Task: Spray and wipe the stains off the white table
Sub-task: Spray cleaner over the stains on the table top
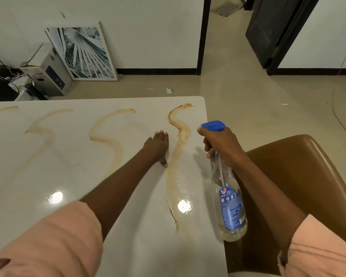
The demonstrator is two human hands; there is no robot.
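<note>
The white table (72, 172) carries several wavy brown stains. The rightmost stain (180, 134) runs from the far right corner toward me, and its near part glistens wet. Another stain (108, 136) curves to its left. My left hand (158, 146) rests flat on the tabletop with straight fingers, just left of the rightmost stain. My right hand (220, 142) grips the neck of a clear spray bottle (228, 200) with a blue trigger head and blue label, held above the table's right edge, nozzle pointing left. No cloth is visible.
A tan leather chair (308, 176) stands close against the table's right side. Beyond the far edge, a framed leaf print (84, 52) leans on the wall beside boxes and cables (12, 80). A dark doorway opens at the back right.
</note>
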